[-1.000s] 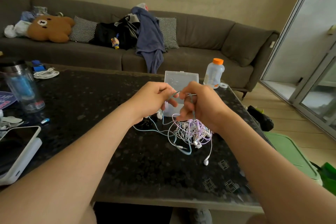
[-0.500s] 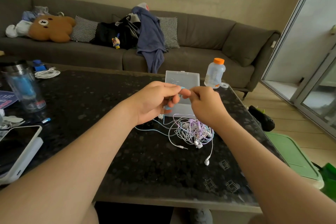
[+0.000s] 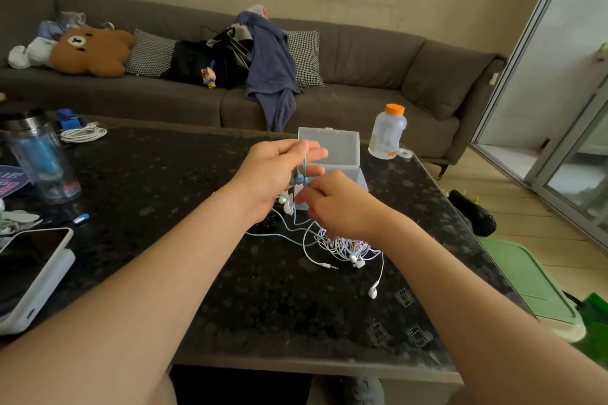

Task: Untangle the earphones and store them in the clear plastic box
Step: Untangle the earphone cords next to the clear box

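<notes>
Here, left hand (image 3: 279,171) and right hand (image 3: 339,207) both pinch a thin blue cord (image 3: 305,163) above tangled white wires (image 3: 342,246).

L grip (image 3: 276,174) raised, R grip (image 3: 335,207) lower — both pinching cord (image 3: 305,163), forearms converging.

L hand (image 3: 276,171) pinches thin light-blue earphone cord (image 3: 305,159), two blue buds (image 3: 297,179) hanging below its fingers. R hand (image 3: 342,209) pinches same cord just under buds. Tangle of white & purple earphone cords (image 3: 345,246) lies on black speckled table (image 3: 164,174), just in front of open clear plastic box (image 3: 332,145).
</notes>
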A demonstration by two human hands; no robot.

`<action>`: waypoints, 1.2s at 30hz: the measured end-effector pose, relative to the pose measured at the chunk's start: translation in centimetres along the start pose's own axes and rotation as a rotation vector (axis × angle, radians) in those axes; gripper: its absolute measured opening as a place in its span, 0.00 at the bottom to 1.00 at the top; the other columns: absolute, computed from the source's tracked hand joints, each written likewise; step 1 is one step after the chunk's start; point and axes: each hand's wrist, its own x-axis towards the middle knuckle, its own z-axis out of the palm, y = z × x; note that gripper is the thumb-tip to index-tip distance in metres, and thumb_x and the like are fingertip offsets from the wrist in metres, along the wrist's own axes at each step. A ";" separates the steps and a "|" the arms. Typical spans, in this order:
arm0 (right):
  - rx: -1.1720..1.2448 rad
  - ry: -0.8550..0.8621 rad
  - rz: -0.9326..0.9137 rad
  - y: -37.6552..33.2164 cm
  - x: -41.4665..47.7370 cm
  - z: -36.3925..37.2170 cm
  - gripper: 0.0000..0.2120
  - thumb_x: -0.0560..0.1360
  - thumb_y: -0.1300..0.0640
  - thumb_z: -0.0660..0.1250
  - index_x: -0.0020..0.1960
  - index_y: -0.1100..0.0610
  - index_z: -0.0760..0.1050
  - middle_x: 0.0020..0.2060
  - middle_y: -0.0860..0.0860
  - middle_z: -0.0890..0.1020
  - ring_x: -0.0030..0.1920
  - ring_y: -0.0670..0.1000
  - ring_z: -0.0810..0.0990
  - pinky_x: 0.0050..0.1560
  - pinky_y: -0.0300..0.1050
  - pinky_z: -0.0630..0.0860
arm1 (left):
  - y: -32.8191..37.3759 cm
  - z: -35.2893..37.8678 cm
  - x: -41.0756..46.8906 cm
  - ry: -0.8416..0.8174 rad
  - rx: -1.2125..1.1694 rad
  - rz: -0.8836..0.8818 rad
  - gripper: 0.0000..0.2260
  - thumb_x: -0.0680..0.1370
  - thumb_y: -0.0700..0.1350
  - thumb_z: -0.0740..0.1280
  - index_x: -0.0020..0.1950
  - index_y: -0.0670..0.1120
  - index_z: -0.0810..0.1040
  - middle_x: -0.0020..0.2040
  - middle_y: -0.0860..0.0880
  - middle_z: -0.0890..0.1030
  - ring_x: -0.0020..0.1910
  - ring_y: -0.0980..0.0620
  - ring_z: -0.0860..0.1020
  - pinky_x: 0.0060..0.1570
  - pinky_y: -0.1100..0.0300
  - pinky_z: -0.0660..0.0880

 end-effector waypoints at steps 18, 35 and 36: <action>0.769 0.378 0.118 0.6 -0.8 -2.9 0.09 0.78 0.59 0.73 0.45 0.65 0.83 0.32 0.54 0.75 0.29 0.52 0.78 0.35 0.50 0.83 | 0.9 -0.4 -0.4 -0.292 0.061 -0.157 0.17 0.87 0.47 0.59 0.46 0.43 0.84 0.37 0.48 0.80 0.36 0.54 0.75 0.41 0.56 0.68; 0.112 -0.041 0.064 0.3 -0.9 -1.0 0.14 0.82 0.56 0.67 0.41 0.57 0.86 0.28 0.51 0.80 0.25 0.48 0.73 0.28 0.40 0.72 | 0.2 -0.6 0.1 -0.078 0.106 -0.060 0.14 0.89 0.45 0.58 0.65 0.45 0.83 0.56 0.51 0.88 0.55 0.56 0.86 0.54 0.59 0.77; 0.145 -0.026 0.040 0.0 -1.1 -1.1 0.14 0.81 0.58 0.68 0.39 0.58 0.85 0.26 0.51 0.79 0.24 0.49 0.73 0.29 0.41 0.73 | 0.0 -0.8 0.2 -0.070 0.183 -0.009 0.13 0.88 0.44 0.60 0.63 0.44 0.84 0.54 0.51 0.89 0.54 0.56 0.87 0.55 0.60 0.79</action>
